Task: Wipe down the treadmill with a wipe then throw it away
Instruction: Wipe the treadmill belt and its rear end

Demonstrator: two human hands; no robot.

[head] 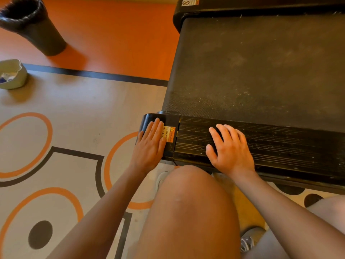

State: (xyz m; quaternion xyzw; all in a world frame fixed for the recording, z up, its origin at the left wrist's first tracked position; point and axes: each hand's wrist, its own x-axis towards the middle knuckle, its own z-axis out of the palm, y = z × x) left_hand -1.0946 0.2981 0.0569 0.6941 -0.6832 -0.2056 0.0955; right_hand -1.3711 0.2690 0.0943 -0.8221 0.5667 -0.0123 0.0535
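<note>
The treadmill [261,71] stands on the patterned floor [74,109], and a person crouches at its near left corner. The left hand [151,144] lies flat on the rounded end cap [149,118], fingers [155,128] straight and pressed together beside a yellow warning sticker [170,134]; the right hand [230,148] rests on the ribbed side rail [280,146], fingers spread. A black lined bin [35,25] and a pale tub [17,79] with white-and-blue contents stand far left.

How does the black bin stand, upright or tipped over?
Upright: the bin stands on its base on the orange floor, its bag-lined mouth open at the top. Whether anything lies inside, cannot tell.
</note>
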